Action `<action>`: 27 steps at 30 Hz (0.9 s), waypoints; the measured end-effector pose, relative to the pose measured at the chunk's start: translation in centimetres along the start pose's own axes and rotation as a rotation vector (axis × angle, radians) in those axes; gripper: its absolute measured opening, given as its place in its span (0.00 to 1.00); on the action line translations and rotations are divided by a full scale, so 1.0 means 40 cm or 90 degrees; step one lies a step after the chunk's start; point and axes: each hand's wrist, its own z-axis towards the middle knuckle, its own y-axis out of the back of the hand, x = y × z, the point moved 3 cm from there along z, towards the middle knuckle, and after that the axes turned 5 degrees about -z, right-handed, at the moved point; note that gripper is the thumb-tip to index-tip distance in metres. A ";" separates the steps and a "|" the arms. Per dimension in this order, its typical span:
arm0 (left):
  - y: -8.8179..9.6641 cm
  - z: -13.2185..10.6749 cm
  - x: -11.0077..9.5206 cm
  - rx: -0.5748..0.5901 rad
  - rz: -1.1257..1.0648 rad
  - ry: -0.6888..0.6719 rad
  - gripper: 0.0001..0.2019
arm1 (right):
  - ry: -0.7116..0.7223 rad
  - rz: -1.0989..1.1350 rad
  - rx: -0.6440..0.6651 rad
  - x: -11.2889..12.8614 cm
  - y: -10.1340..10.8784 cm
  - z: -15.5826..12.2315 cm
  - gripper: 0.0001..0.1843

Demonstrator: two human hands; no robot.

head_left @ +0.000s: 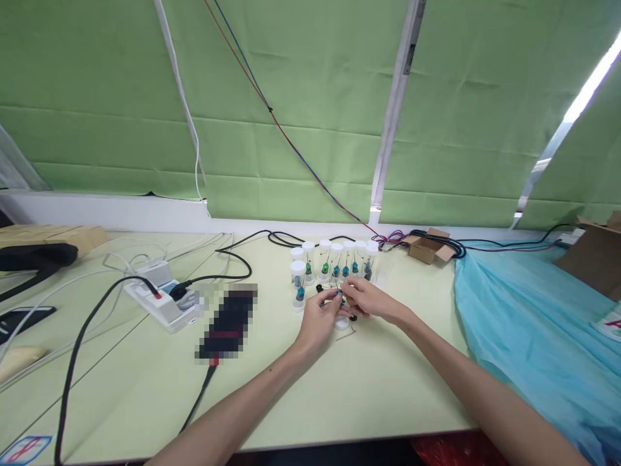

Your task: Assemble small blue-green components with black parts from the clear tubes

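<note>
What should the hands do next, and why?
I'd probably steady the small blue part with the left hand and make one fine adjustment with the right hand. Both hands' fingertips come together around it, while the white cap lies on the table nearby, so it can likely wait. The exact grip is too small to make out.

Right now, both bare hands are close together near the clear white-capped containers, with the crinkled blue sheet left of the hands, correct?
Only the side is wrong: the head view shows the crinkled blue sheet right of the left hand and right hand, which are close together near the clear white-capped containers.
</note>
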 end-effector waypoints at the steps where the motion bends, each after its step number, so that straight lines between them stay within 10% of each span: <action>1: 0.001 0.000 0.000 -0.007 -0.001 0.004 0.17 | -0.003 0.041 0.021 -0.001 0.001 0.001 0.15; 14: 0.005 -0.001 0.007 -0.008 0.022 -0.011 0.20 | 0.027 0.229 0.121 -0.033 -0.008 0.007 0.21; 27: 0.007 0.000 0.012 -0.006 0.045 -0.012 0.19 | 0.048 0.037 0.043 -0.036 -0.006 0.016 0.20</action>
